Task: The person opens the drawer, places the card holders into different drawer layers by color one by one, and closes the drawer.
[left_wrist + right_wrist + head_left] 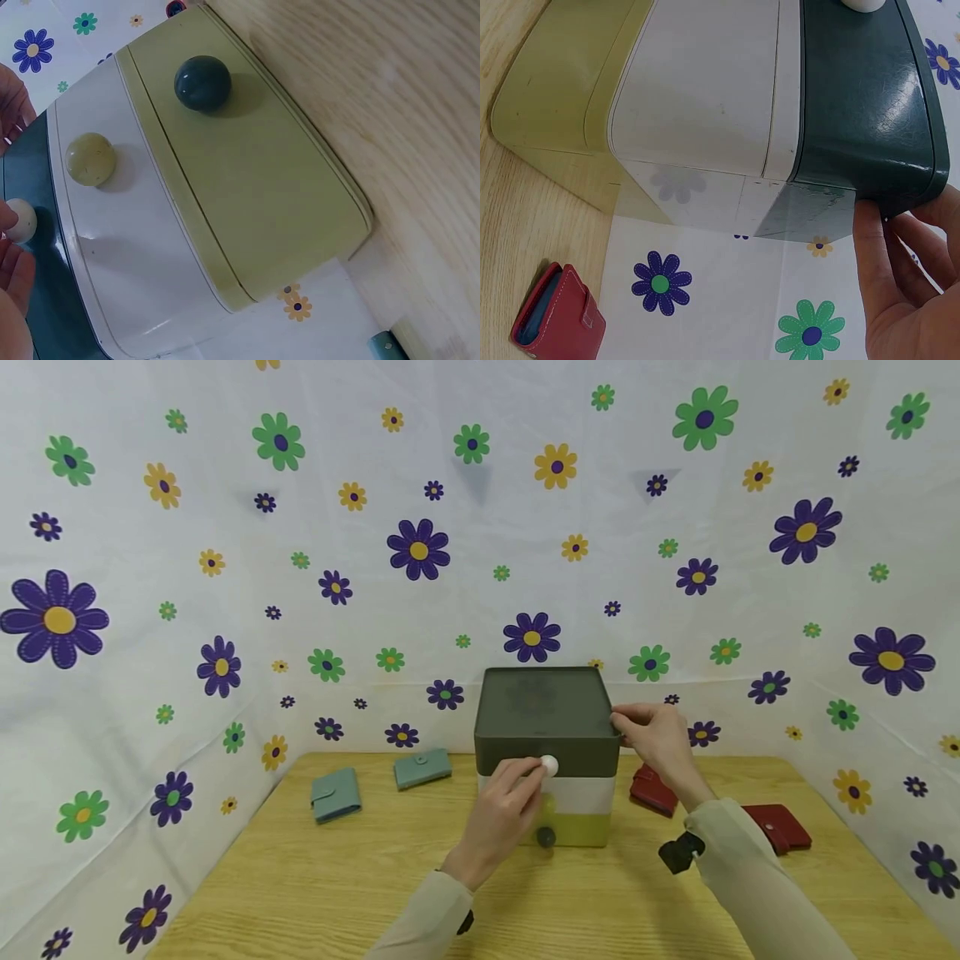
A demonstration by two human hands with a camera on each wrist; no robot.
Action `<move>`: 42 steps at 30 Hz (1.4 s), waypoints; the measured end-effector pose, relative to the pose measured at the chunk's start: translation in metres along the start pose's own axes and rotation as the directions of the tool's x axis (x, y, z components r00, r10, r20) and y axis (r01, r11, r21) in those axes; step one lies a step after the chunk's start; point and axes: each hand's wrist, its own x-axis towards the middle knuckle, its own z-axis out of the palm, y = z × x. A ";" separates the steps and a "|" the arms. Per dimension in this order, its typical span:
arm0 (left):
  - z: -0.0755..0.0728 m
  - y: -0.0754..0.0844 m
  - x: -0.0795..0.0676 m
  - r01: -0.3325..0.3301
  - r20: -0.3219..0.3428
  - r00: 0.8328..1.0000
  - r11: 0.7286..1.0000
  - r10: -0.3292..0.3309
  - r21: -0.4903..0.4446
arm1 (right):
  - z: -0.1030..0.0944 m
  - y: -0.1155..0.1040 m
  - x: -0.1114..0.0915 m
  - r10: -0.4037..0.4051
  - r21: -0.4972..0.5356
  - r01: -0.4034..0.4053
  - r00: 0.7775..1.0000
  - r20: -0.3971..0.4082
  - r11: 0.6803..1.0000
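A small three-tier drawer box (542, 702) stands on the table, its tiers dark green on top, white in the middle and yellow-green below. My left hand (504, 806) pinches the round white knob (550, 766) on the dark green drawer (862, 105). At the box's upper right edge, my right hand (663, 742) grips the dark green corner with thumb and fingertips. Lower down sit a yellow-green knob (91, 159) on the white drawer (142, 247) and a dark green knob (203, 83) on the yellow-green drawer (262, 180). All drawers look closed.
Two teal wallets, a nearer one (336, 794) and a farther one (422, 769), lie left of the box on the wooden table (337, 885). To its right are two red wallets, one (652, 791) partly behind my right arm, another (777, 827) farther right. A flowered cloth (480, 610) surrounds the table.
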 end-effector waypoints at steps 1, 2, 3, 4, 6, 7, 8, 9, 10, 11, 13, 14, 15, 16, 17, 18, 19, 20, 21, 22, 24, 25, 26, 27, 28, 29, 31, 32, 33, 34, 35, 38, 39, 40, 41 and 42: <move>-0.001 0.000 0.000 0.000 -0.002 1.000 1.000 0.000 -0.003 | 0.000 0.000 0.000 -0.001 -0.001 0.001 1.000 0.000 1.000; -0.001 0.000 -0.001 0.000 -0.005 1.000 1.000 0.000 -0.003 | 0.000 -0.001 0.000 -0.004 -0.002 0.004 1.000 0.000 1.000; -0.001 -0.001 -0.001 0.001 -0.008 1.000 1.000 -0.001 -0.003 | -0.001 -0.001 0.000 -0.002 -0.001 0.002 1.000 0.000 1.000; -0.001 -0.001 -0.002 0.002 -0.010 1.000 1.000 -0.002 -0.001 | -0.001 -0.001 0.000 -0.001 -0.001 0.001 1.000 0.001 1.000; -0.001 -0.001 -0.003 0.003 -0.010 1.000 1.000 -0.003 0.006 | -0.001 -0.002 -0.001 0.005 -0.002 -0.005 1.000 0.002 1.000; -0.001 -0.002 -0.004 0.004 -0.009 1.000 1.000 -0.004 0.010 | -0.002 -0.002 -0.001 0.007 -0.002 -0.007 1.000 0.002 1.000; -0.001 -0.002 -0.004 0.006 -0.009 1.000 1.000 -0.006 0.013 | -0.002 -0.003 -0.001 0.009 -0.003 -0.009 1.000 0.002 1.000; -0.001 -0.003 -0.005 0.008 -0.008 1.000 1.000 -0.007 0.015 | -0.002 -0.003 -0.001 0.011 -0.003 -0.011 1.000 0.002 1.000; -0.002 -0.003 -0.005 0.009 -0.006 1.000 1.000 -0.009 0.016 | -0.001 -0.003 -0.001 0.012 -0.002 -0.012 1.000 0.002 1.000; -0.002 -0.003 -0.006 0.011 -0.004 1.000 1.000 -0.011 0.016 | -0.001 -0.003 -0.001 0.012 -0.002 -0.012 1.000 0.001 1.000; -0.002 -0.004 -0.007 0.014 0.004 1.000 1.000 -0.014 0.017 | -0.001 -0.003 -0.001 0.014 -0.002 -0.014 1.000 0.000 1.000; -0.003 -0.003 -0.007 0.014 0.010 1.000 1.000 -0.015 0.019 | -0.001 -0.002 -0.001 0.016 0.000 -0.016 1.000 0.000 1.000; -0.002 -0.004 -0.008 0.012 0.021 1.000 1.000 -0.012 0.024 | -0.002 -0.002 -0.001 0.018 0.001 -0.018 1.000 0.000 1.000; -0.002 -0.004 -0.009 0.009 0.033 0.999 1.000 -0.010 0.029 | -0.002 -0.002 -0.001 0.022 0.004 -0.022 1.000 -0.001 1.000; -0.002 -0.003 -0.009 0.008 0.048 0.999 0.999 -0.010 0.033 | -0.001 -0.001 -0.001 0.023 0.006 -0.023 1.000 -0.001 1.000; -0.002 -0.003 -0.010 0.006 0.065 0.998 0.999 -0.009 0.037 | -0.001 -0.001 -0.001 0.023 0.008 -0.023 1.000 -0.001 1.000; -0.001 -0.003 -0.011 0.006 0.083 0.997 0.999 -0.009 0.039 | -0.001 -0.001 -0.001 0.021 0.008 -0.021 1.000 0.000 1.000; -0.001 -0.003 -0.012 0.005 0.100 0.995 0.999 -0.008 0.038 | -0.001 -0.001 -0.001 0.020 0.010 -0.020 1.000 -0.001 1.000; -0.001 -0.003 -0.013 0.004 0.116 0.993 0.999 -0.008 0.037 | -0.001 -0.001 -0.001 0.016 0.009 -0.016 1.000 -0.001 1.000; 0.000 -0.003 -0.013 0.006 0.131 0.991 0.999 -0.010 0.032 | -0.001 0.000 0.000 0.012 0.009 -0.012 1.000 -0.002 1.000; 0.001 -0.003 -0.014 0.004 0.154 0.988 1.000 -0.008 0.022 | -0.001 0.000 0.000 0.006 0.008 -0.006 1.000 -0.002 1.000; 0.002 -0.003 -0.015 0.001 0.164 0.987 1.000 -0.004 0.020 | -0.001 0.000 0.001 0.006 0.008 -0.006 1.000 -0.003 1.000; 0.003 -0.003 -0.015 -0.003 0.174 0.985 1.000 0.001 0.013 | -0.001 0.000 0.001 0.007 0.008 -0.007 1.000 -0.004 1.000; 0.004 -0.003 -0.016 -0.006 0.184 0.983 1.000 0.004 0.009 | -0.001 0.000 0.001 0.006 0.009 -0.006 1.000 -0.003 1.000; 0.004 -0.003 -0.016 -0.011 0.191 0.981 1.000 0.009 0.006 | -0.001 0.000 0.001 0.008 0.010 -0.008 1.000 -0.004 1.000; 0.005 -0.003 -0.017 -0.016 0.198 0.980 1.000 0.014 0.005 | -0.001 0.000 0.001 0.009 0.010 -0.009 1.000 -0.003 1.000; 0.006 -0.004 -0.018 -0.024 0.212 0.977 1.000 0.023 0.001 | -0.001 0.000 0.001 0.011 0.009 -0.011 1.000 -0.003 1.000; 0.006 -0.003 -0.018 -0.026 0.218 0.976 1.000 0.026 -0.005 | -0.001 0.000 0.001 0.010 0.010 -0.010 1.000 -0.003 1.000; 0.006 -0.003 -0.019 -0.029 0.222 0.975 1.000 0.029 -0.006 | -0.001 0.000 0.001 0.010 0.009 -0.010 1.000 -0.002 1.000; 0.007 -0.003 -0.019 -0.031 0.226 0.974 0.999 0.032 -0.007 | -0.001 0.000 0.001 0.010 0.008 -0.010 1.000 -0.002 1.000; 0.007 -0.003 -0.019 -0.033 0.231 0.972 0.999 0.034 -0.010 | -0.001 0.000 0.001 0.009 0.009 -0.009 1.000 -0.002 1.000; 0.008 -0.002 -0.020 -0.037 0.245 0.969 0.999 0.039 -0.010 | -0.001 0.000 0.001 0.010 0.009 -0.010 1.000 -0.002 1.000; 0.009 -0.001 -0.020 -0.040 0.248 0.968 0.999 0.040 -0.004 | -0.001 0.000 0.001 0.011 0.009 -0.011 1.000 -0.002 1.000; 0.009 0.000 -0.020 -0.041 0.251 0.967 0.999 0.039 0.002 | 0.000 -0.001 0.001 0.011 0.009 -0.011 1.000 -0.002 1.000; 0.009 0.000 -0.021 -0.042 0.254 0.966 0.999 0.039 0.008 | 0.000 -0.001 0.001 0.011 0.009 -0.011 1.000 -0.002 1.000; 0.010 0.001 -0.021 -0.042 0.259 0.965 0.999 0.036 0.018 | -0.001 -0.001 0.001 0.012 0.008 -0.012 1.000 -0.003 1.000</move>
